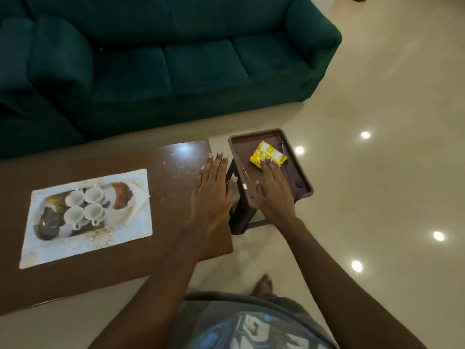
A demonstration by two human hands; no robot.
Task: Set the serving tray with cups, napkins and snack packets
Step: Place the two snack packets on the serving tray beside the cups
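Note:
A white patterned serving tray (50, 248) lies on the brown table (100, 280) at the left. Several white cups (93, 195) stand upside down on it, with what looks like a folded white napkin (139, 197) beside them. To the right of the table, a yellow snack packet (268, 153) lies on the rimmed top of a dark brown stool (302, 182). My right hand (274, 192) reaches flat over the stool, fingertips touching the packet's near edge without gripping it. My left hand (212, 190) hovers flat and empty over the table's right end.
A dark green sofa (176, 71) stands behind the table. Pale crumbs (176, 172) are scattered on the table's right part. Glossy beige floor (377, 96) surrounds the stool, and my foot (263, 285) is on it near the table's front corner.

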